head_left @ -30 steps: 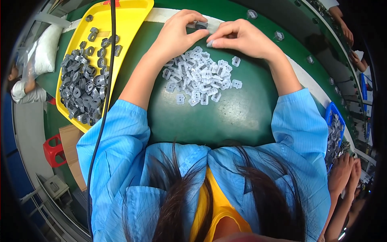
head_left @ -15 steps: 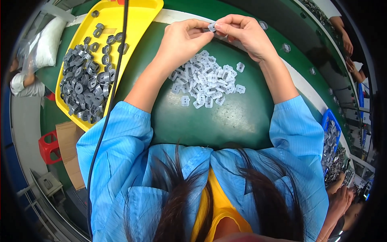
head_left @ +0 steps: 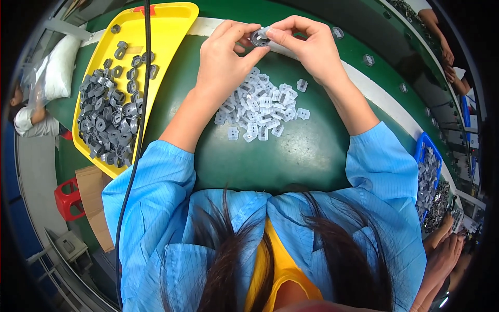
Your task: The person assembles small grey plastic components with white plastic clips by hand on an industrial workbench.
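Above the far edge of the table my left hand (head_left: 221, 60) is closed, pinching a dark grey ring-shaped plastic part (head_left: 257, 40) between thumb and fingers. Its hollow side faces me. My right hand (head_left: 314, 52) is pinched shut on a small translucent white plastic piece (head_left: 263, 33), which touches the grey part's upper right side. Fingertips cover some of both. Nearer to me, between my forearms, a loose pile of similar white pieces (head_left: 262, 106) lies on the green tabletop (head_left: 249, 166).
At the left, a yellow tray (head_left: 174, 31) holds many grey plastic parts (head_left: 106, 114); a black cable (head_left: 141, 119) passes over it. Several clear pieces (head_left: 368, 60) sit on the green strip beyond the pale edge. A blue bin (head_left: 439, 151) and another person's hands (head_left: 442, 257) are at the right.
The grey part, mostly hidden before, now shows its hollow side in my left fingers, with the white piece against it. My hands have shifted slightly left in the picture; the view has also moved a little.
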### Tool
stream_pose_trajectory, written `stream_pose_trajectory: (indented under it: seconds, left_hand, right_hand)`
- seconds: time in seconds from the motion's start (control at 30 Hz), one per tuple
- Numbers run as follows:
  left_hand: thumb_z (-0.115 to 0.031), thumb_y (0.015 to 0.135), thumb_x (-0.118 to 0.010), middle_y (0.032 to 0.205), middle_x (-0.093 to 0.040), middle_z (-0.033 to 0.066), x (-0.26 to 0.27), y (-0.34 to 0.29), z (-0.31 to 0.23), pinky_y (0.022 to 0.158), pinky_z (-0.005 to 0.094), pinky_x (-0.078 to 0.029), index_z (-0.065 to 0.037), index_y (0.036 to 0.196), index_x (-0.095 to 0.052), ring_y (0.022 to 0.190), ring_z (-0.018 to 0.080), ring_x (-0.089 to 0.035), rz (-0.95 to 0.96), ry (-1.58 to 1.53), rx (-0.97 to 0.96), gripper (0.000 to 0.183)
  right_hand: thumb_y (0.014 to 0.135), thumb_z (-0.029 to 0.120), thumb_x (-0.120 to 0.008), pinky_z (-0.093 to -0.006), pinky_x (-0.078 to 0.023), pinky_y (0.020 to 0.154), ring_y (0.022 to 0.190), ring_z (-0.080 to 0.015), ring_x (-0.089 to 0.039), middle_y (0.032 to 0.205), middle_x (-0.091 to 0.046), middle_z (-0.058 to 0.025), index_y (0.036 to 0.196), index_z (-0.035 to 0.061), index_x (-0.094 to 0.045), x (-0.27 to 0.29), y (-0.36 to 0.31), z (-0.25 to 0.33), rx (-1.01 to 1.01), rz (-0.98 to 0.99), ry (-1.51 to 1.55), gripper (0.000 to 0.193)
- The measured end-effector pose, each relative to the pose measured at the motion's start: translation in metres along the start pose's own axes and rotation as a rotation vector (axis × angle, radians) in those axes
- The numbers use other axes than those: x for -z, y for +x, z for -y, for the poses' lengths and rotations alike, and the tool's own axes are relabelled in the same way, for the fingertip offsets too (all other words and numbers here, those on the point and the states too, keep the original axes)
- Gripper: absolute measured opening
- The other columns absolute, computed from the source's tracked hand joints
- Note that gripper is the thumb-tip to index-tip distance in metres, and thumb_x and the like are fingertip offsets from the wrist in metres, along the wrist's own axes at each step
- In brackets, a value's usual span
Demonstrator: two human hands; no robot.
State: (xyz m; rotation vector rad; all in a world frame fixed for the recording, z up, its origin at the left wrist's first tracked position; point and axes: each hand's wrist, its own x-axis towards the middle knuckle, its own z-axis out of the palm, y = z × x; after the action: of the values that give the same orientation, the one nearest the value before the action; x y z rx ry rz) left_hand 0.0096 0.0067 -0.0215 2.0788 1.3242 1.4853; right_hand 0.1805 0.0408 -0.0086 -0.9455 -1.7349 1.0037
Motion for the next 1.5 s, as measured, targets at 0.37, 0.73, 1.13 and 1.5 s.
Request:
stream_pose_trajectory:
  seconds: [0.37,0.73,1.13,1.5]
  left_hand:
    - [-0.013,0.064,-0.078,0.087,-0.063,0.0021,-0.003,0.001,0.004,0.069,0.0316,-0.050,-0.010,0.094,-0.070,0.081,0.0206,-0.059,-0.120,0.348,-0.273,0.032]
    - [-0.013,0.059,-0.079,0.097,-0.059,-0.0006,0.006,0.005,-0.004,0.082,0.0355,-0.041,-0.017,0.095,-0.071,0.090,0.0218,-0.050,-0.019,0.186,-0.299,0.037]
    - [-0.019,0.057,-0.082,0.098,-0.061,-0.0018,0.001,0.003,-0.013,0.086,0.0357,-0.037,-0.017,0.095,-0.072,0.094,0.0232,-0.048,-0.173,0.165,-0.467,0.040]
    - [-0.023,0.072,-0.073,0.106,-0.059,0.0038,0.022,0.006,-0.001,0.090,0.0382,-0.039,-0.016,0.106,-0.065,0.102,0.0257,-0.052,0.026,0.473,-0.254,0.035]
  right_hand:
    - [0.076,0.021,-0.074,-0.0236,-0.048,0.064,0.065,-0.0088,-0.058,0.076,-0.065,-0.0033,0.091,0.0026,-0.068,-0.007,-0.001,-0.008,0.038,-0.075,-0.134,0.024]
    - [0.080,0.010,-0.068,-0.0198,-0.051,0.066,0.069,-0.0096,-0.062,0.083,-0.066,-0.0059,0.086,0.0041,-0.063,0.023,0.006,0.002,-0.444,0.393,0.553,0.010]
    - [0.077,0.004,-0.064,-0.0206,-0.045,0.069,0.074,-0.0080,-0.057,0.082,-0.061,-0.0030,0.089,0.0021,-0.058,0.018,0.003,0.018,-0.244,0.406,0.657,0.014]
    - [0.077,0.005,-0.060,-0.0211,-0.042,0.066,0.068,-0.0084,-0.050,0.076,-0.055,0.0010,0.086,0.0071,-0.057,0.054,0.030,-0.048,-0.436,0.275,0.569,0.010]
